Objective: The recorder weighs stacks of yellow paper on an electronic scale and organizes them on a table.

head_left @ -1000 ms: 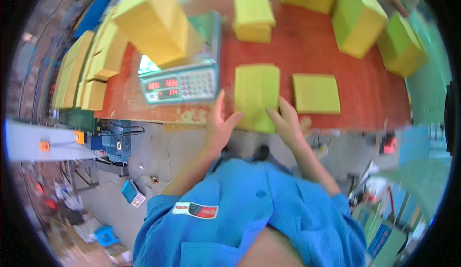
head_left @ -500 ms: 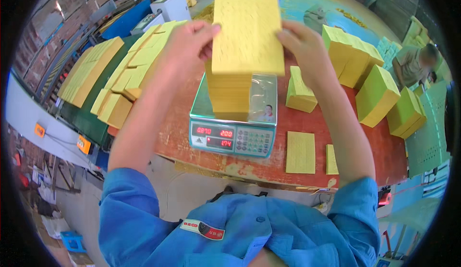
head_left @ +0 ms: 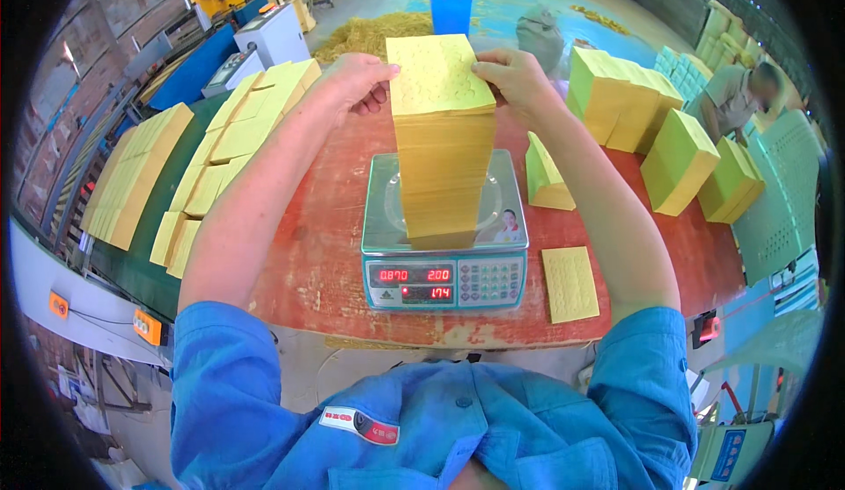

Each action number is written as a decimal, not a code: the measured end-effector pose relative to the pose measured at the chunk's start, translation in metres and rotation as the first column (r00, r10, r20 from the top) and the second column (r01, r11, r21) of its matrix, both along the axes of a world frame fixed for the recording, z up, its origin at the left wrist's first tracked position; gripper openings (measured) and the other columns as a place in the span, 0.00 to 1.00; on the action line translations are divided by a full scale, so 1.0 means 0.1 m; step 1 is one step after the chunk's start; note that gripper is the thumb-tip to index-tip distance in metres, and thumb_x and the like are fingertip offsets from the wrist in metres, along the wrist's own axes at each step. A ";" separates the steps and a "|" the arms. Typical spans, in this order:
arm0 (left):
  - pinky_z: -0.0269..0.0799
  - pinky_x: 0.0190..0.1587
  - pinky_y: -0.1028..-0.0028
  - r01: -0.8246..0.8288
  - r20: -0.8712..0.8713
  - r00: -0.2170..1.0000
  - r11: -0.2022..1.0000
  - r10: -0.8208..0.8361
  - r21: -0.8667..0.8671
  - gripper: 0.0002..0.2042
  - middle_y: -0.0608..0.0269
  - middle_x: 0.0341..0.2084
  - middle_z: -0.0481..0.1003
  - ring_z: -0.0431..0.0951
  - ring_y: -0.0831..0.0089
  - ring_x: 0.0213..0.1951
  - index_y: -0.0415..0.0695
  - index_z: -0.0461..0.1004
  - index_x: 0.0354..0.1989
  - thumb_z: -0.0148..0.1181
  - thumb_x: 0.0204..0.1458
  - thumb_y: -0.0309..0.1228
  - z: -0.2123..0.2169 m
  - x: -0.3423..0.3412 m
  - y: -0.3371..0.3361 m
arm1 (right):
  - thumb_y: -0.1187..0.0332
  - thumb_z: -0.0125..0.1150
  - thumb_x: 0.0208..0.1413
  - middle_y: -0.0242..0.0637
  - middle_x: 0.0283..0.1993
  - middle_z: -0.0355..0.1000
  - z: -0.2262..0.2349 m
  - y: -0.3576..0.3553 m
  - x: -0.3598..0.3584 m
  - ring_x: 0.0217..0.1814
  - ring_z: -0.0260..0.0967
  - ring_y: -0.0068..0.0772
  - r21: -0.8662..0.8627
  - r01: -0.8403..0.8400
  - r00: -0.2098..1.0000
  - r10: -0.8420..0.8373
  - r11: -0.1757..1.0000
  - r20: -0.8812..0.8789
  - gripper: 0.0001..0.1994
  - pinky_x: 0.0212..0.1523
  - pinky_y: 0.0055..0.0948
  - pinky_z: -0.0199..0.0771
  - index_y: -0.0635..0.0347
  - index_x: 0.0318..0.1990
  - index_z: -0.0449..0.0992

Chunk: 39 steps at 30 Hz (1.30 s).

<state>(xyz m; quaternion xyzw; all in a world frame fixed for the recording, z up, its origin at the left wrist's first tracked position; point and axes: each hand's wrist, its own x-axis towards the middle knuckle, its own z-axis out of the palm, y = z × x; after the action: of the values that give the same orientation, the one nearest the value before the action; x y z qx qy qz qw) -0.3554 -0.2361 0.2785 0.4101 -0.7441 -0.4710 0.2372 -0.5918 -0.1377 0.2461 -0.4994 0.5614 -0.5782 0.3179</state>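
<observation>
Left hand (head_left: 359, 83): half-curled, thumb tip against the left edge of a tall yellow stack (head_left: 444, 169) near its top, the other fingers folded; whether they pinch the sheets, one cannot tell.
Right hand (head_left: 521, 81): thumb and forefinger close together at the opposite edge, the rest partly hidden behind; whether it grips or only steadies, one cannot tell.
Tall stack: upright between the two hands, standing on the pan of a digital scale (head_left: 444, 284), its top face patterned with small curved marks.
Scale: in front of the person, red figures lit on its display, keypad at right.
Forearms: bare, reaching forward on either side of the scale from rolled blue sleeves (head_left: 229, 349).
Red tabletop (head_left: 308, 279): worn and scuffed, bearing the scale, a flat yellow pad (head_left: 570, 284) just to its right, and a small yellow pile (head_left: 547, 177) beside the right forearm.
Far right of the table: larger yellow blocks (head_left: 678, 160), near a co-worker (head_left: 722, 98) in a light shirt.
Left side: rows of yellow bundles (head_left: 132, 177) on a dark green surface (head_left: 150, 280).
Background: a blue bin (head_left: 450, 13) beside a loose yellowish heap (head_left: 374, 36).
</observation>
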 end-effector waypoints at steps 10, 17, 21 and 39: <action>0.59 0.19 0.77 0.007 0.067 0.998 0.997 -0.002 -0.082 0.15 0.70 0.15 0.69 0.69 0.78 0.16 0.49 0.68 0.23 0.57 0.55 0.44 -0.09 -0.03 0.14 | 0.66 0.62 0.53 0.34 0.30 0.75 -0.13 0.10 0.05 0.28 0.69 0.23 -0.063 0.113 0.982 -0.121 0.992 -0.145 0.14 0.28 0.24 0.69 0.68 0.43 0.78; 0.57 0.20 0.79 -0.052 -0.041 0.998 0.992 0.048 -0.111 0.15 0.72 0.15 0.68 0.67 0.81 0.17 0.49 0.67 0.23 0.56 0.58 0.42 -0.21 0.01 0.24 | 0.63 0.61 0.52 0.44 0.35 0.79 -0.22 0.16 0.18 0.35 0.77 0.38 -0.272 0.250 0.846 -0.346 0.929 -0.405 0.16 0.38 0.33 0.75 0.62 0.45 0.78; 0.58 0.21 0.79 -0.088 -0.141 0.989 0.956 0.050 -0.281 0.17 0.71 0.16 0.68 0.67 0.81 0.18 0.47 0.67 0.23 0.54 0.59 0.44 -0.35 0.05 0.32 | 0.62 0.61 0.52 0.45 0.37 0.79 -0.29 0.17 0.17 0.36 0.77 0.41 -0.289 0.228 0.834 -0.340 0.930 -0.435 0.17 0.41 0.34 0.75 0.62 0.48 0.77; 0.64 0.27 0.78 -0.672 -0.130 0.671 0.673 0.730 0.310 0.15 0.65 0.24 0.71 0.69 0.78 0.23 0.42 0.70 0.43 0.53 0.61 0.42 -2.14 2.79 1.26 | 0.73 0.53 0.61 0.33 0.33 0.73 -1.78 1.95 -0.39 0.30 0.70 0.21 0.076 0.287 0.915 -0.297 0.955 0.273 0.09 0.33 0.20 0.69 0.65 0.45 0.77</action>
<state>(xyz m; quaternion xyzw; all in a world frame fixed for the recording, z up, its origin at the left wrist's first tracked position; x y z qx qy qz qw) -0.0762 -0.1099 0.0650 0.6299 -0.4309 -0.4736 0.4396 -0.6313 0.0571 0.0686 -0.3173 0.5888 -0.6743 0.3131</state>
